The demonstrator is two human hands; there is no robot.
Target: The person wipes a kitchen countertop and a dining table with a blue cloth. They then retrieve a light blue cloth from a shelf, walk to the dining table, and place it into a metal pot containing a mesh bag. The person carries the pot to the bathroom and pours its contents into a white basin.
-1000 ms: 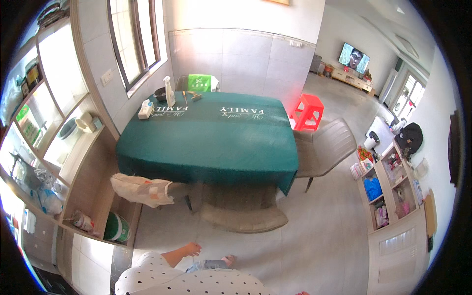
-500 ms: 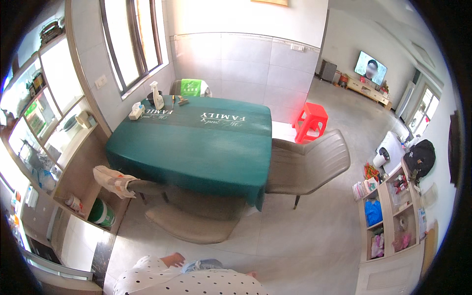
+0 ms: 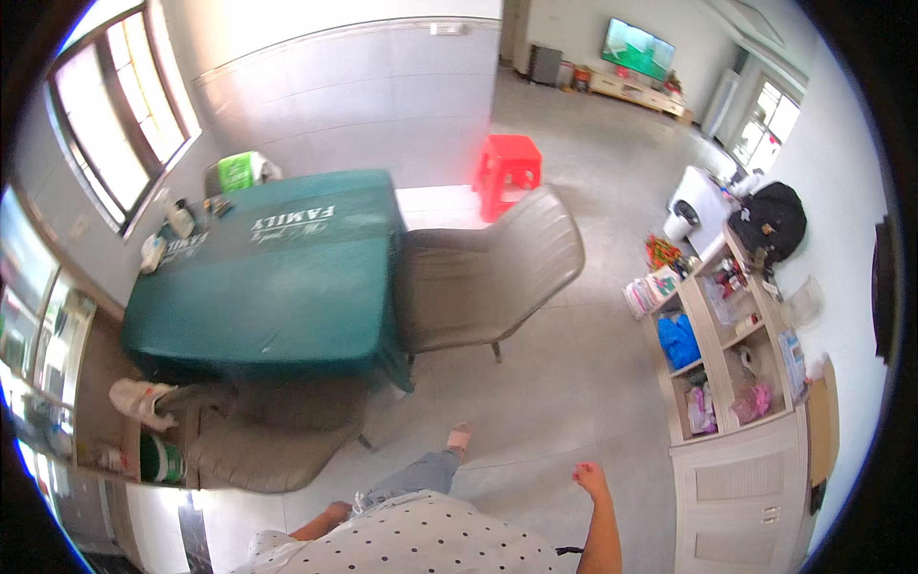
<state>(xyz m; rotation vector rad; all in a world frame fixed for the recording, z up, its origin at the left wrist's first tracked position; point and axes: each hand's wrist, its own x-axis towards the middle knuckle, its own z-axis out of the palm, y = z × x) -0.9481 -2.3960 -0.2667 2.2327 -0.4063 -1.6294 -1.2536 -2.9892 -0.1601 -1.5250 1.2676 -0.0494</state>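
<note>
My right hand is out to the right over the grey floor, its fingers curled in with nothing seen in them. Low by my waist, next to my jeans, is my left hand; its fingers are too small and blurred to make out. Neither hand touches the furniture. The nearest piece is a grey-brown padded chair, pushed against the near side of a table with a dark green cloth. One foot is stepped forward on the tiles.
Another padded chair stands at the table's right end, with a red plastic stool behind it. Along the right wall runs a shelf cabinet holding bags, with a black backpack beyond. A television is far back.
My view has swung right and moved forward, so the table sits further left. My right arm has come into full sight, and a foot now shows ahead. The television picture differs.
</note>
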